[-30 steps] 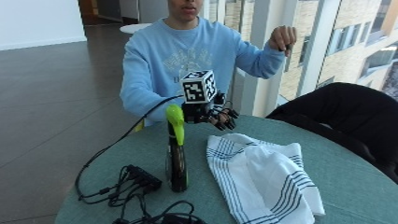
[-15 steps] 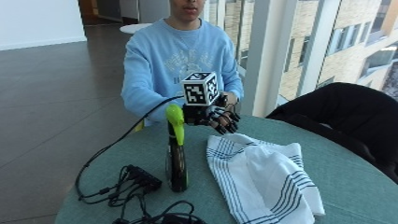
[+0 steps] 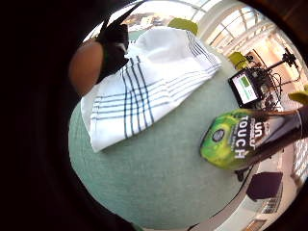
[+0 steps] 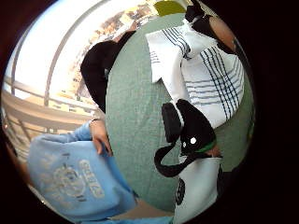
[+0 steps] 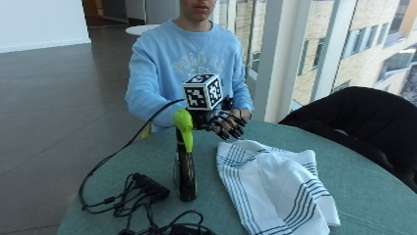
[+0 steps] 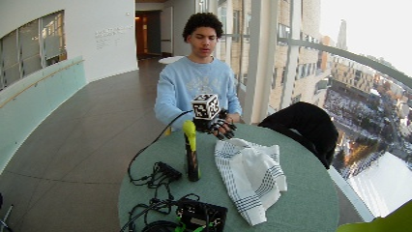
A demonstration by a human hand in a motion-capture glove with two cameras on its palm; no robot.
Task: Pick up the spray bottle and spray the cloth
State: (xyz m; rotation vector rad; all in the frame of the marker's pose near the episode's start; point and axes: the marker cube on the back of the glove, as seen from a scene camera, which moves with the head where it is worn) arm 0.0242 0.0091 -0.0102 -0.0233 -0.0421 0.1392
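1. Person in a light blue sweatshirt sits at a round table with a teal-green top.
2. Black-gloved right hand hovers above the table's near-person edge, just behind and beside the top of the bottle. Fingers spread apart, hanging slightly curled, holding nothing. No contact with bottle or cloth.
3. Tall, slim dark spray bottle with a lime-green trigger head stands upright on the table, just beside the cloth's edge, apart from it. The spray head sits at about the height of the gloved hand.
4. In the little finger side palm view the same bottle shows its green label end with the word "TOUCH"; it stands clear of the cloth on bare tabletop.
5. White cloth with thin dark blue stripes lies rumpled and loosely folded on the table, spreading from mid-table toward the near edge. The palm views show it too.
6. Bare left hand rests at the table's edge by the sweatshirt.
7. Black cables and a plug block lie on the table beside the bottle's base, on the side away from the cloth.
8. Black padded chair stands by the table's far side, next to the windows.
9. Small black device with a lit green screen sits among the cables at the table's front edge.
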